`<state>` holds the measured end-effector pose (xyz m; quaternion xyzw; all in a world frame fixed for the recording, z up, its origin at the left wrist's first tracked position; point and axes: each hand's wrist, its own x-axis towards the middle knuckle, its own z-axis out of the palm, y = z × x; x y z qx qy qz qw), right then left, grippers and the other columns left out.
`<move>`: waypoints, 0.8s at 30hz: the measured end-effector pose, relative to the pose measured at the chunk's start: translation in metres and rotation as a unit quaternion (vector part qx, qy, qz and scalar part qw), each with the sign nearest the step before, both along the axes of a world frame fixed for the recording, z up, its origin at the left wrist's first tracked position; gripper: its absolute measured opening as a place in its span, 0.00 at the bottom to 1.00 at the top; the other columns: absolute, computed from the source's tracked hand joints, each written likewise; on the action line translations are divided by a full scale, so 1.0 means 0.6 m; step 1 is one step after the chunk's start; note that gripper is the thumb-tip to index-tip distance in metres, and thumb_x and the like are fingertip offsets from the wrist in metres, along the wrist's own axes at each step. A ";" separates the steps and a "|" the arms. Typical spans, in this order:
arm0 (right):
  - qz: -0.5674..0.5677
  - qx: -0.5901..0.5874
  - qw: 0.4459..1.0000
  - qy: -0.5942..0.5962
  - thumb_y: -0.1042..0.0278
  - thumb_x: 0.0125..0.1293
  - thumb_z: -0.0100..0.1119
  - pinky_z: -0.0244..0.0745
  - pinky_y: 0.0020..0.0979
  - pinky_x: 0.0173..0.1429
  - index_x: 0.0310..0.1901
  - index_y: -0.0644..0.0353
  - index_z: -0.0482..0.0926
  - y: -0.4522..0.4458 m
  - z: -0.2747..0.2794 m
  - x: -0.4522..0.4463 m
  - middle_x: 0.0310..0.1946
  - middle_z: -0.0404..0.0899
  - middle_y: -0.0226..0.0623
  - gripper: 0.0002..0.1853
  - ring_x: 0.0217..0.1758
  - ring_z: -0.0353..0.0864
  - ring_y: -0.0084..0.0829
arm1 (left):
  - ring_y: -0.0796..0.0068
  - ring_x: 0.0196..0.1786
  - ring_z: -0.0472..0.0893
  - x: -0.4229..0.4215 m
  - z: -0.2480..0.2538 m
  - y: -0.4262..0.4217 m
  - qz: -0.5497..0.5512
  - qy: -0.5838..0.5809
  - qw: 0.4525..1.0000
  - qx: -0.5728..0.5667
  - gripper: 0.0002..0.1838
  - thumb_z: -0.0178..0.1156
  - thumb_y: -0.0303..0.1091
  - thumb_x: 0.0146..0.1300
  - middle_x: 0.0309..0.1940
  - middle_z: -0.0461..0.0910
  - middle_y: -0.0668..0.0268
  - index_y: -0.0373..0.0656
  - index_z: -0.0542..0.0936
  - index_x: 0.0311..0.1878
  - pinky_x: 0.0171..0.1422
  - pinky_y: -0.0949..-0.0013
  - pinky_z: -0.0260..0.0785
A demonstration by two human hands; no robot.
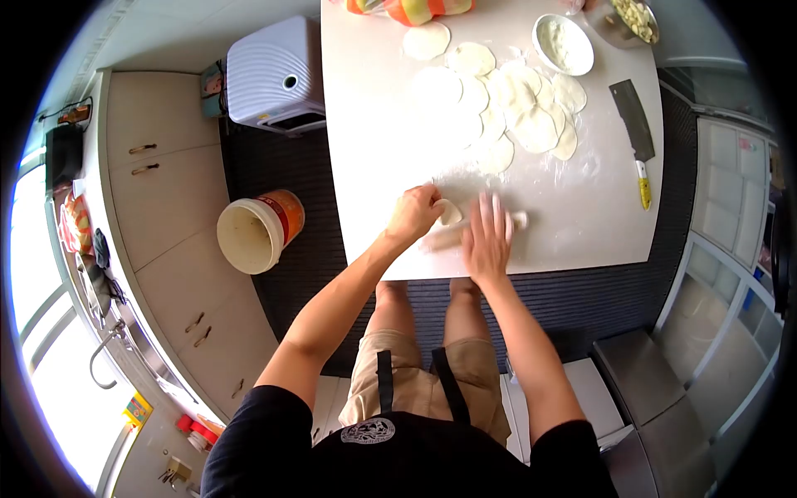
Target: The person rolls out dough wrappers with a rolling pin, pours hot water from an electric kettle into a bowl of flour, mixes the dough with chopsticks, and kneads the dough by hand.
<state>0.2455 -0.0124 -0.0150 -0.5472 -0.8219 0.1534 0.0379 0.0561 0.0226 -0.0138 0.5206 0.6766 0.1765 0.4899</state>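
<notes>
Near the front edge of the table, my left hand (413,214) is closed in a pinch at the edge of a small round piece of dough (449,213). Beside it, my right hand (488,236) lies flat over a rolling pin (520,220), its fingers stretched out and somewhat smeared by motion. The pin lies crosswise under the palm, its left part blurred, close to the dough. Farther up the table, several thin round dough wrappers (532,129) lie overlapping, with a single wrapper (427,41) apart at the upper left.
A white bowl of flour (569,48) and a metal bowl of pale chopped food (619,22) stand at the far right. A cleaver (634,124) lies along the table's (581,236) right side. On the floor to the left is a bucket (249,236).
</notes>
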 end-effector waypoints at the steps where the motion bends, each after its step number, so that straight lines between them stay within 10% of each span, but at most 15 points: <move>1: -0.006 0.002 1.000 0.008 0.60 0.68 0.42 0.46 0.51 0.75 0.69 0.62 0.62 0.045 0.013 -0.030 0.73 0.55 0.42 0.29 0.77 0.50 0.45 | 0.55 0.31 0.79 0.007 0.004 -0.008 -0.027 0.049 0.998 0.024 0.07 0.64 0.31 0.56 0.31 0.78 0.56 0.37 0.80 0.33 0.38 0.61 0.75; 7: -0.014 0.023 1.000 -0.013 0.59 0.69 0.41 0.45 0.51 0.75 0.70 0.61 0.60 0.051 0.008 -0.042 0.74 0.55 0.41 0.29 0.77 0.51 0.46 | 0.52 0.33 0.80 -0.003 -0.002 0.005 -0.090 0.082 0.976 0.182 0.07 0.61 0.29 0.58 0.32 0.79 0.54 0.34 0.81 0.36 0.40 0.57 0.74; 11: -0.007 0.022 1.000 -0.010 0.60 0.69 0.41 0.44 0.52 0.75 0.69 0.60 0.62 0.015 0.002 -0.011 0.74 0.55 0.42 0.28 0.77 0.50 0.45 | 0.52 0.34 0.81 -0.009 0.001 0.005 -0.042 0.012 0.999 0.001 0.09 0.61 0.29 0.58 0.33 0.80 0.53 0.33 0.80 0.38 0.40 0.59 0.75; 15: -0.055 0.079 0.995 0.000 0.58 0.67 0.42 0.42 0.51 0.75 0.69 0.60 0.62 0.142 0.013 -0.103 0.74 0.54 0.42 0.30 0.78 0.49 0.45 | 0.56 0.35 0.80 0.019 0.013 0.025 -0.143 0.208 0.960 0.120 0.07 0.60 0.28 0.57 0.32 0.79 0.56 0.35 0.79 0.36 0.42 0.59 0.74; 20: -0.001 -0.006 1.000 0.002 0.55 0.70 0.39 0.42 0.50 0.75 0.71 0.58 0.59 -0.011 -0.005 -0.002 0.74 0.53 0.44 0.30 0.78 0.49 0.45 | 0.52 0.36 0.80 -0.019 0.001 0.030 -0.026 -0.024 0.995 0.089 0.04 0.62 0.30 0.54 0.31 0.80 0.55 0.43 0.83 0.30 0.43 0.56 0.74; 24: -0.003 0.015 1.000 0.007 0.56 0.71 0.38 0.44 0.51 0.75 0.71 0.59 0.59 0.037 0.000 -0.032 0.73 0.55 0.45 0.30 0.78 0.49 0.45 | 0.59 0.35 0.82 -0.017 0.022 0.039 -0.180 0.106 0.978 0.007 0.07 0.61 0.32 0.57 0.32 0.82 0.56 0.38 0.80 0.31 0.42 0.62 0.74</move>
